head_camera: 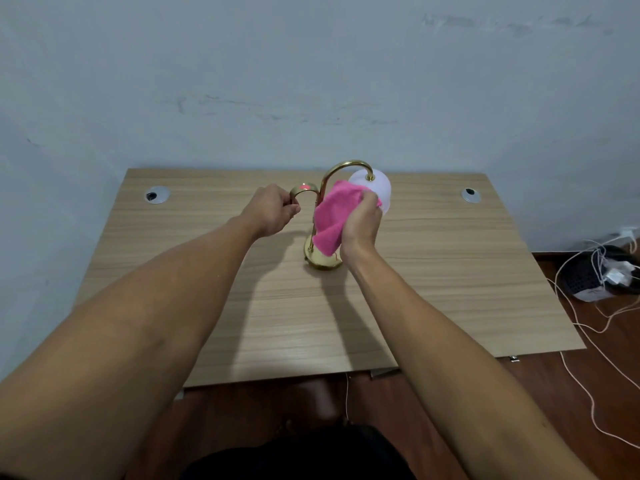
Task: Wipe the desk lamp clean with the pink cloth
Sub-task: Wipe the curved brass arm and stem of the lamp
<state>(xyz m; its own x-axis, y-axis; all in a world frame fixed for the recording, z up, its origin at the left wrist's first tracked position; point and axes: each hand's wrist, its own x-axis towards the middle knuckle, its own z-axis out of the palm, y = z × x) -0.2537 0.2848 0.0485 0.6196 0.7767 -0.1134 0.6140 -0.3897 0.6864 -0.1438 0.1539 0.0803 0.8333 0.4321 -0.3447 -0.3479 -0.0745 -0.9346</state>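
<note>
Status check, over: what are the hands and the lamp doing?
Left hand grips lamp's short brass arm. Right hand holds pink cloth against the stem. Nothing in the way.

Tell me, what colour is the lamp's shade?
The shade is white, frosted-looking, seen in the head view.

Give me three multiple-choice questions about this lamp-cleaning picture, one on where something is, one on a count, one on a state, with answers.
1. Where is the cloth?
A. flat on the desk
B. in the right hand, against the lamp
C. on the floor

2. How many round cable holes show in the desk?
A. one
B. two
C. four

3. What is the left hand doing?
A. gripping the lamp's short curved arm
B. resting flat on the desk
C. holding the cloth

Answers: 1 B, the right hand bunches it by the lamp stem. 2 B, one near each far corner. 3 A, fingers curl round the brass arm.
</note>
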